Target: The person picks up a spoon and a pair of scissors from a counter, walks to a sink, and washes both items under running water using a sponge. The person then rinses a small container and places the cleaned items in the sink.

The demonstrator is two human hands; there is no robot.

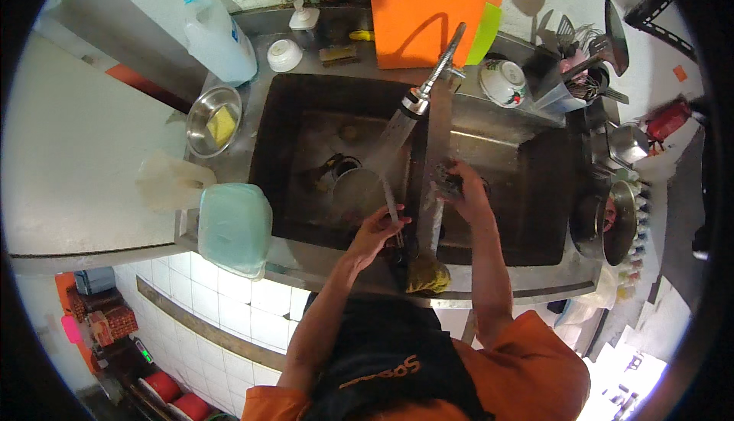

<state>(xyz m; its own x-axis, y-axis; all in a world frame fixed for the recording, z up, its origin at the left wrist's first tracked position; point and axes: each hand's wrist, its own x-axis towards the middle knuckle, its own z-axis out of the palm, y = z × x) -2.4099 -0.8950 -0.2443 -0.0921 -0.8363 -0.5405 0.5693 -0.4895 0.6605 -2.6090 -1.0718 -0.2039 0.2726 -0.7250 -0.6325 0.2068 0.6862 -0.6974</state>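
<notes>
My left hand (375,237) grips the pale rim of a round, see-through-looking vessel (358,191), tilted over the left basin (321,128) of a double sink. Its exact kind is blurred. From the spring-neck faucet (417,101), a spray of water (393,137) falls towards it. My right hand (471,191) is above the right basin (499,209), beside the divider (438,128), with its fingers closed around a dark grey scrubber-like thing (449,183). A dark ring-shaped item (346,164) lies in the left basin, partly hidden by the vessel.
A yellow-green scouring cloth or sponge (429,275) sits at the divider's near end. Left stand a steel bowl (198,125) with a yellow sponge (222,126), a teal tub (235,226) and a plastic jug (221,42). Right are bowls (504,82), a utensil holder (559,97) and a pot (590,226).
</notes>
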